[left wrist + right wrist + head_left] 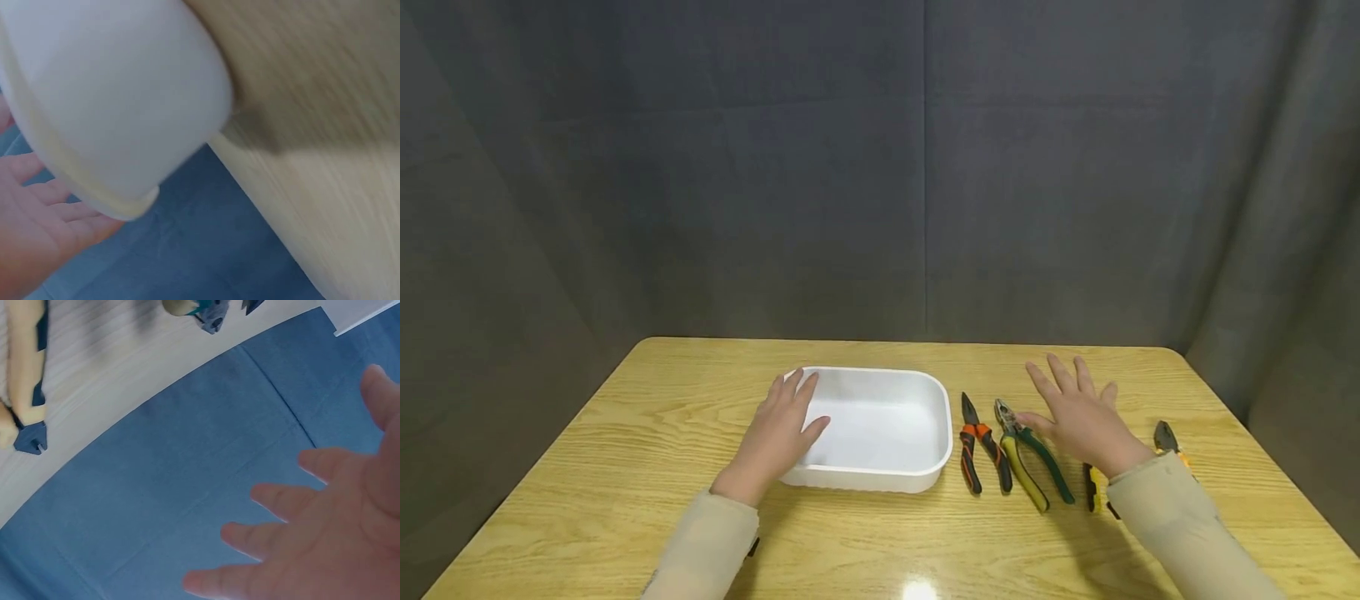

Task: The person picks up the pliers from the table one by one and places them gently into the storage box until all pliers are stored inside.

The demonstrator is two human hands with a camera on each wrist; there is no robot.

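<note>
Pliers [1028, 454] all lie on the counter [625, 467] just right of the white tray [925, 479], none inside it, my left hand [778, 437] flat on its rim, my right hand [1078, 417] spread above them, holding nothing.

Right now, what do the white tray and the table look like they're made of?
The white tray looks like thin plastic: smooth, slightly glossy, with a moulded rim and rounded corners. The table looks like wood or a wood-look laminate: yellow grain lines under a shiny coat that reflects a light near the front edge.

Glossy wooden table [625, 467], smooth plastic tray [880, 479]
</note>
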